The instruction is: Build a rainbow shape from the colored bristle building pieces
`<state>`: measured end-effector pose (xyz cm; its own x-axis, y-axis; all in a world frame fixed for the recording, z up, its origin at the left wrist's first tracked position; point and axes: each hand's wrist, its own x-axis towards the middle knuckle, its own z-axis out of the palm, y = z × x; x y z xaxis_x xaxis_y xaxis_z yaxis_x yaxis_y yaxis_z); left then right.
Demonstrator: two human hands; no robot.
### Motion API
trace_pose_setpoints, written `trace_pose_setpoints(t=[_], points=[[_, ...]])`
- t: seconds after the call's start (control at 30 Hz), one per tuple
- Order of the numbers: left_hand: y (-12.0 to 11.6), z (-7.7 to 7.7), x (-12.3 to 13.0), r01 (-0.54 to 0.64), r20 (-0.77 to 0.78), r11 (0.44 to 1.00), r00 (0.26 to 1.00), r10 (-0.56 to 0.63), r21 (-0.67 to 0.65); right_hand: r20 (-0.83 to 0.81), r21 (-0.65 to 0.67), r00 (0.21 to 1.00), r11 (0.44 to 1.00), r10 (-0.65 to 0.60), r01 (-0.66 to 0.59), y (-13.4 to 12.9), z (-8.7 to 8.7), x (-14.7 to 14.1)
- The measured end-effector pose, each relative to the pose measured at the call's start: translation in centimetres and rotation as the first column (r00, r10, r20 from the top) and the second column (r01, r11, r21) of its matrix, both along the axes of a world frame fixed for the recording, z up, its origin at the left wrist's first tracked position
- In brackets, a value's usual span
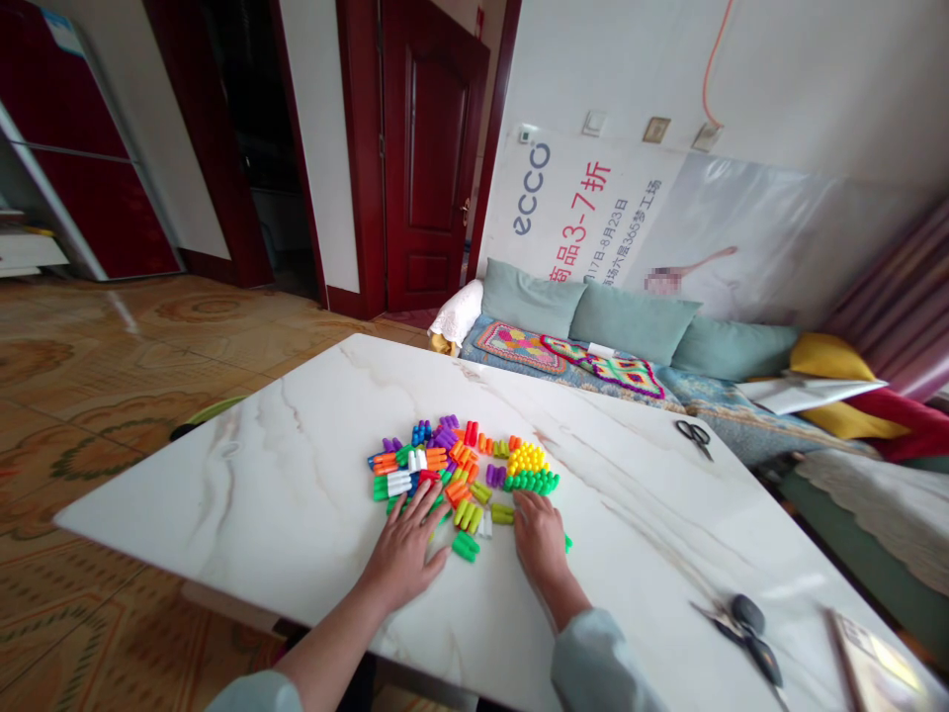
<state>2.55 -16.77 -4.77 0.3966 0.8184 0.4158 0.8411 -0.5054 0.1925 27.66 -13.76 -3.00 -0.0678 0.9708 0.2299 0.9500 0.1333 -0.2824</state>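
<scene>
Yellow pieces point(528, 458) and green pieces point(532, 482) are seemingly already ranked, while mixed-colour clusters point(416, 460) alongside seem yet unsorted, overlaid nearest by the spread left hand point(406, 542), whether anything is pinched by the curled right hand point(539, 529) cannot be told, and all is borne by the white table point(282, 455).

1. To the left of the heap of plastic pieces point(424, 459), we have a broad bare stretch of marble-patterned worktop point(259, 475) to pass over.
2. Behind the heap, a bare strip runs to the far edge.
3. Between our left grip point(406, 539) and right grip point(538, 529), lime pieces point(468, 515) and a green piece point(466, 547) obstruct any low crossing.
4. Straight ahead of our right grip, a yellow cluster point(528, 458) and green row point(532, 482) bar the way.
5. Rightward, we have room up to the black-handled scissors point(761, 661).
</scene>
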Motion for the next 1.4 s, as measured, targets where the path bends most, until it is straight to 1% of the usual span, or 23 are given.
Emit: trace_pose_setpoints(t=[0.17, 0.27, 0.37, 0.43, 0.47, 0.53, 0.6, 0.67, 0.7, 0.77, 0.83, 0.93, 1.03, 1.1, 1.17, 1.27, 1.4], points=[[0.1, -0.2, 0.0, -0.004, -0.01, 1.0, 1.0, 0.004, 0.003, 0.033, -0.038, 0.999, 0.998, -0.039, 0.041, 0.0, 0.3, -0.7], [0.1, -0.2, 0.0, -0.008, -0.021, 1.0, 1.0, 0.008, -0.008, 0.023, -0.023, 0.999, 0.999, -0.041, 0.042, -0.3, 0.4, -0.3], [0.1, -0.1, 0.0, -0.01, -0.015, 1.0, 1.0, 0.01, -0.016, -0.036, 0.07, 0.998, 0.996, -0.054, 0.057, -0.8, 0.6, 1.4], [0.0, 0.0, 0.1, -0.009, -0.002, 1.0, 1.0, 0.009, -0.015, -0.09, 0.13, 0.992, 0.987, -0.085, 0.097, -1.2, 0.9, 3.1], [0.0, 0.0, 0.1, -0.008, 0.004, 1.0, 1.0, 0.008, -0.015, -0.111, 0.136, 0.988, 0.983, -0.106, 0.121, -1.5, 1.0, 3.9], [0.0, 0.2, 0.1, -0.004, 0.007, 1.0, 1.0, 0.004, -0.018, -0.121, 0.081, 0.979, 0.982, -0.161, 0.171, -2.1, 1.3, 5.4], [0.0, 0.3, 0.1, -0.004, 0.002, 1.0, 1.0, 0.004, -0.023, -0.082, -0.041, 0.974, 0.977, -0.213, 0.21, -2.7, 1.4, 6.4], [-0.1, 0.3, 0.1, -0.006, -0.001, 1.0, 1.0, 0.006, -0.023, -0.023, -0.148, 0.973, 0.964, -0.228, 0.222, -3.1, 1.5, 6.8], [0.0, 0.2, 0.1, -0.008, -0.002, 1.0, 1.0, 0.008, -0.022, -0.002, -0.182, 0.974, 0.958, -0.225, 0.221, -3.2, 1.5, 6.8], [0.0, 0.1, 0.0, -0.008, -0.002, 1.0, 1.0, 0.008, -0.017, 0.011, -0.208, 0.973, 0.952, -0.229, 0.227, -3.3, 1.4, 6.6], [0.1, -0.1, 0.0, -0.007, 0.003, 1.0, 1.0, 0.007, -0.009, 0.002, -0.197, 0.969, 0.95, -0.247, 0.243, -3.2, 1.2, 6.4], [0.1, -0.3, 0.0, -0.003, 0.009, 1.0, 1.0, 0.003, -0.001, -0.031, -0.119, 0.978, 0.972, -0.207, 0.202, -3.1, 0.7, 6.2], [0.1, -0.3, 0.0, -0.005, -0.005, 1.0, 1.0, 0.005, -0.011, -0.146, -0.016, 0.979, 0.989, -0.146, 0.145, -3.0, 0.1, 6.3], [0.1, -0.1, 0.0, -0.007, -0.014, 1.0, 1.0, 0.007, -0.023, -0.237, 0.024, 0.966, 0.993, -0.104, 0.113, -2.8, 0.0, 6.4], [0.1, 0.0, 0.0, -0.01, -0.016, 0.999, 1.0, 0.009, -0.033, -0.276, 0.051, 0.96, 0.996, -0.057, 0.073, -2.4, 0.3, 6.3], [0.1, 0.0, 0.0, -0.014, -0.009, 0.999, 1.0, 0.014, -0.035, -0.206, 0.06, 0.978, 0.998, -0.019, 0.032, -1.5, 1.2, 5.9], [0.1, -0.3, 0.0, -0.013, -0.014, 0.999, 1.0, 0.012, -0.033, -0.032, -0.017, 0.998, 0.998, -0.059, 0.058, 0.1, 1.9, 4.7]])
